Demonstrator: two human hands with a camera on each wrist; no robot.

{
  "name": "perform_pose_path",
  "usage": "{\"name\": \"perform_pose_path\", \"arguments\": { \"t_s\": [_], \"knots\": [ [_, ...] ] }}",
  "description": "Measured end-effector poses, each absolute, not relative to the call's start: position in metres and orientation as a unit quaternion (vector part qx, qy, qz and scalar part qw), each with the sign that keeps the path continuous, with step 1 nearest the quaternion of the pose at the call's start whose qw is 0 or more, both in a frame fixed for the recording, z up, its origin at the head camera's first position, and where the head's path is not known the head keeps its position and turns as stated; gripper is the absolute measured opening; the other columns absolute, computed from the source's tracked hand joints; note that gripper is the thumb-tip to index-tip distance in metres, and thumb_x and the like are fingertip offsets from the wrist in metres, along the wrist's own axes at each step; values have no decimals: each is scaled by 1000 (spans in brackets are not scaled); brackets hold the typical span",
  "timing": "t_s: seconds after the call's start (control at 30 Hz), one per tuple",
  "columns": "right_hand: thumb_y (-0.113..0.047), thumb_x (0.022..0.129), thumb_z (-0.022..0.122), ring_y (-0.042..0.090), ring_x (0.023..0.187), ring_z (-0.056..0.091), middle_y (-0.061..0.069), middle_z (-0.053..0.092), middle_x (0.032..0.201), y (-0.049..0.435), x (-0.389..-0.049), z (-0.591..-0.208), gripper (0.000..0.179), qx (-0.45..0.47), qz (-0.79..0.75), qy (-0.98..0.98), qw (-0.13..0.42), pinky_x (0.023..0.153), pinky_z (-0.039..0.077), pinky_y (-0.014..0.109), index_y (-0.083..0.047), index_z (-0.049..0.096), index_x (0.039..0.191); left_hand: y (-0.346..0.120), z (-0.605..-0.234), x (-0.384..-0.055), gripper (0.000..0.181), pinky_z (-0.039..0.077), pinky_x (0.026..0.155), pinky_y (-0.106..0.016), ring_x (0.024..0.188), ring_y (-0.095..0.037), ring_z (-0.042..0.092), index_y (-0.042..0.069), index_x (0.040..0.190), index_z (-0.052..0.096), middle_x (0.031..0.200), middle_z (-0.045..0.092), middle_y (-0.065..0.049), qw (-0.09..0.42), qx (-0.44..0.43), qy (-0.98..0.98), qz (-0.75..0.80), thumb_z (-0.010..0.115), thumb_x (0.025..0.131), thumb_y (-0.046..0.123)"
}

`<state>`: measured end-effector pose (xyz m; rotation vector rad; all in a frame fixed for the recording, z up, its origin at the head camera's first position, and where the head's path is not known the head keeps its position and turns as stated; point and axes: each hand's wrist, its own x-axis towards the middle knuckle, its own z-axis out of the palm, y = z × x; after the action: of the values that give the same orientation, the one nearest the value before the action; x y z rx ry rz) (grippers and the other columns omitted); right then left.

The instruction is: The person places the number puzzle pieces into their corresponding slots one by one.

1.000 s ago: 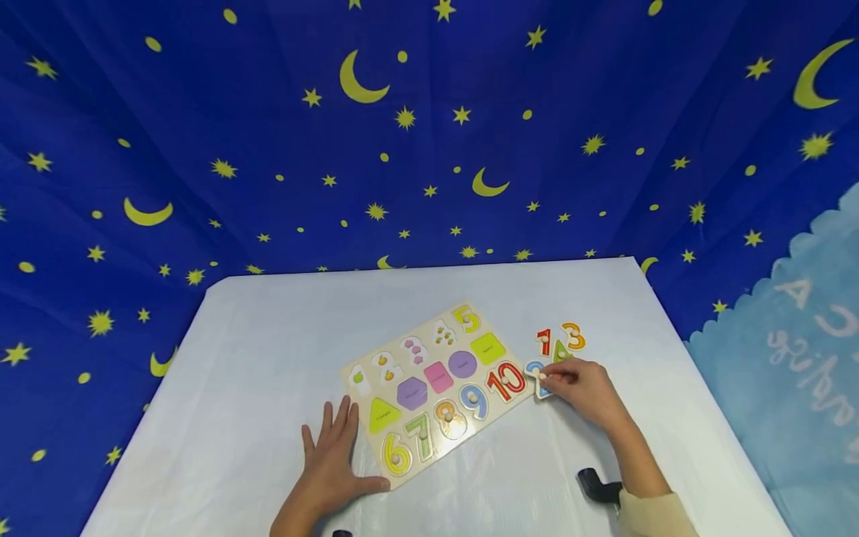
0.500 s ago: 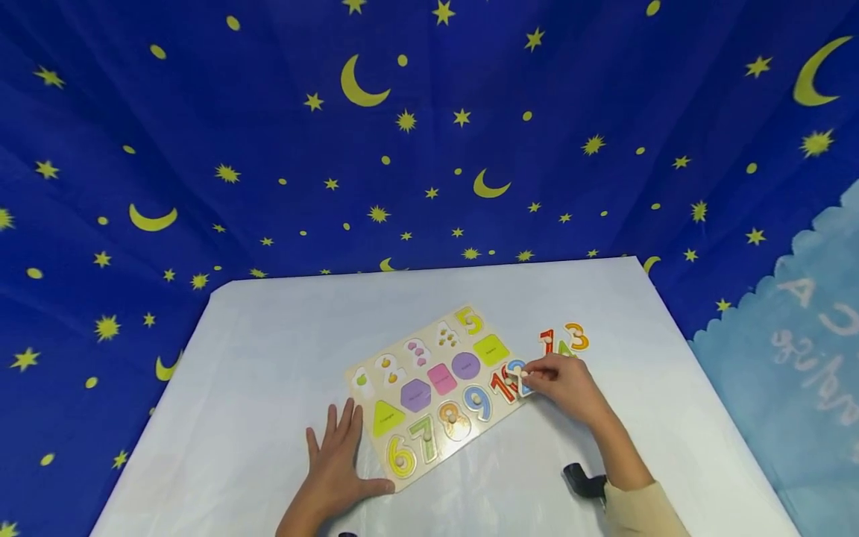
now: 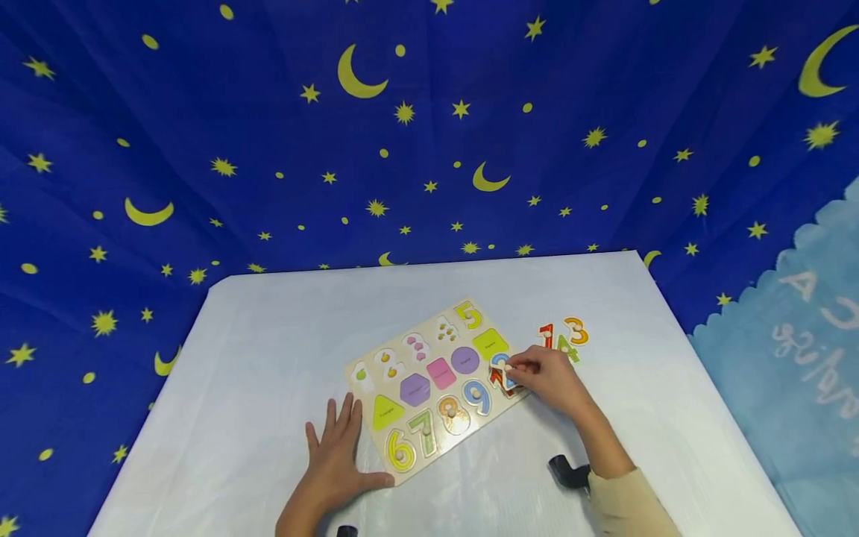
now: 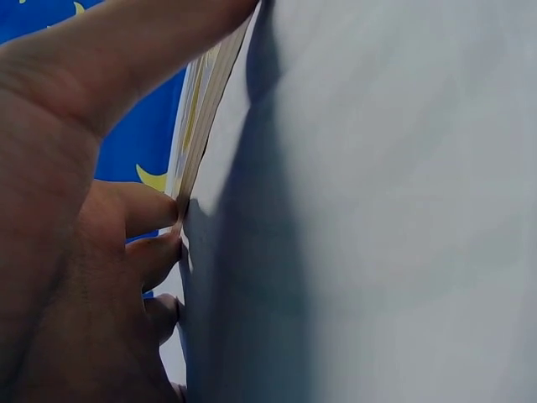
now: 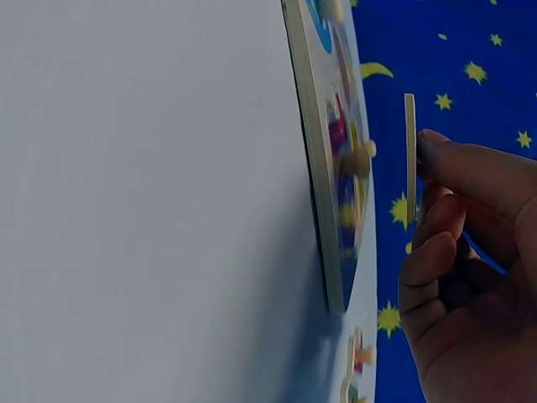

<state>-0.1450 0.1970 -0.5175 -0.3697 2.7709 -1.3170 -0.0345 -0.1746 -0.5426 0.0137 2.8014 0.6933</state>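
Note:
A wooden number puzzle board [image 3: 444,444] lies angled on the white table. My left hand [image 3: 335,462] rests flat at its left edge, fingers spread, with the thumb at the near corner. By its knob, my right hand [image 3: 553,377] pinches a blue number 2 puzzle piece [image 3: 499,361]. The right wrist view shows that thin piece [image 5: 410,159] edge-on, held apart from the board. In the head view it partly covers the red number 10 [image 3: 495,379]. Yellow 6 [image 3: 400,453], green 7, orange 8, blue 9 and yellow 5 sit in their slots.
To the right of the board lie a red 1 [image 3: 546,334], an orange 3 [image 3: 576,330] and a green 4 [image 3: 568,349]. Recesses with printed fruit show along the board's far side. A blue star-patterned cloth [image 3: 429,149] stands behind the table.
My right hand has lifted the blue number 2 from the table and carried it left, over the red 10. The left hand stays at the board's edge.

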Motion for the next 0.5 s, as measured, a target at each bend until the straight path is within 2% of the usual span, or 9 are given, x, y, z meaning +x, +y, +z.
{"name": "perform_pose_path", "arguments": {
  "t_s": [0.5],
  "knots": [
    [-23,81,79,13,66,54,-7,58,73,165,-153,-514,13,-127,-415,899,51,58,47,27,-16,75,92,-175,-540,-35,142,-15,104,-66,144,-37,-8,5,153,20,160,7,-12,128,9,963,238,73,45,81]
  ]
}}
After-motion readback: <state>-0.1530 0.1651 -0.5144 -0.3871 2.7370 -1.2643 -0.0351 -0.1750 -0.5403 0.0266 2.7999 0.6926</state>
